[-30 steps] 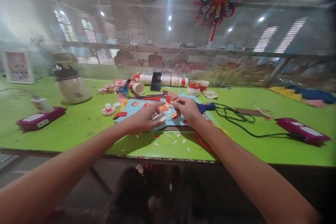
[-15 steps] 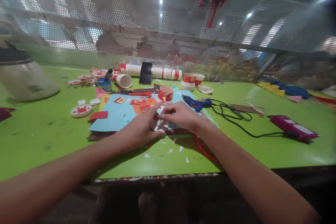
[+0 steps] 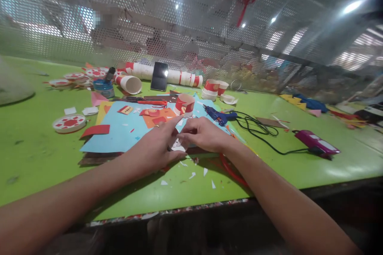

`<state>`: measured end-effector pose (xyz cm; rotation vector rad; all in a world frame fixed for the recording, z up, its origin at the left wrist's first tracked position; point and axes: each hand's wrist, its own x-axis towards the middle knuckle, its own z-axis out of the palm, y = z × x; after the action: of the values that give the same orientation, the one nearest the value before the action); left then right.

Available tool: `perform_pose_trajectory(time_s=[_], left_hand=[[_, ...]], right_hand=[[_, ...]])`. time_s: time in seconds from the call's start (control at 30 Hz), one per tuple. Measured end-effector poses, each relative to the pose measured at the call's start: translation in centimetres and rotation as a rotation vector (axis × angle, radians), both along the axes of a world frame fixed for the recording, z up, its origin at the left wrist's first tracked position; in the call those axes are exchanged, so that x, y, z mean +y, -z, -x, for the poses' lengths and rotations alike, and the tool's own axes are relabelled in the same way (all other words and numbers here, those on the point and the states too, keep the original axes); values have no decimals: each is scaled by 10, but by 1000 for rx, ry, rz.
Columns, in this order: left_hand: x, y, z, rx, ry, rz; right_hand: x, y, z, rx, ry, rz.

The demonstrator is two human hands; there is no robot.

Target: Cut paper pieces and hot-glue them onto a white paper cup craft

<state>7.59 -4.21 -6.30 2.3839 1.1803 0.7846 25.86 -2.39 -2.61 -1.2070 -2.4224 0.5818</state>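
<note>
My left hand (image 3: 160,141) curves around a small white disc (image 3: 178,144) near the front edge of the blue sheet (image 3: 119,131), thumb and fingers gripping its sides. Over the disc, my right hand (image 3: 203,133) is closed in a pinch at its top; whatever lies between those fingertips is too small to make out. Just behind both hands stands a red and white paper ring (image 3: 184,104). Orange paper (image 3: 151,121) lies on the blue sheet, left of the ring. A blue glue gun (image 3: 220,115) rests to the right of the ring.
Red-handled scissors (image 3: 152,103) lie behind the orange paper. A phone (image 3: 159,76) leans against a row of white cups (image 3: 143,71). At left are a blue jar (image 3: 103,87) and a red-patterned disc (image 3: 69,123). A purple box (image 3: 317,143) with a black cable sits right. Paper scraps dot the front.
The whole view has shifted and tilted slightly. My right fingertips have moved a little closer over the white disc, while my left hand keeps its hold.
</note>
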Motion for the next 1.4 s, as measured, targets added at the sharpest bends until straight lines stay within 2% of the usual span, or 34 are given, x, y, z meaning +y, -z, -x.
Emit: perform_pose_trajectory(time_s=[0.17, 0.27, 0.6, 0.8, 0.97, 1.13, 1.27, 1.4], left_hand=[[1, 0, -1, 22, -19, 12], [1, -1, -1, 44, -40, 11], [-3, -6, -2, 89, 9, -24], [-3, -4, -2, 74, -24, -31], [-3, -4, -1, 68, 6, -19], [-5, -8, -1, 89, 5, -26], [-5, -9, -1, 83, 25, -35], [-5, -10, -1, 60, 15, -9]], right_hand=[[-1, -4, 1, -24, -45, -76], [-1, -3, 1, 27, -43, -62], [8, 1, -5, 366, 69, 188], [14, 6, -7, 459, 83, 340], [12, 1, -5, 516, 112, 365], [14, 6, -6, 533, 56, 372], [18, 9, -8, 531, 36, 334], [19, 8, -9, 527, 73, 262]])
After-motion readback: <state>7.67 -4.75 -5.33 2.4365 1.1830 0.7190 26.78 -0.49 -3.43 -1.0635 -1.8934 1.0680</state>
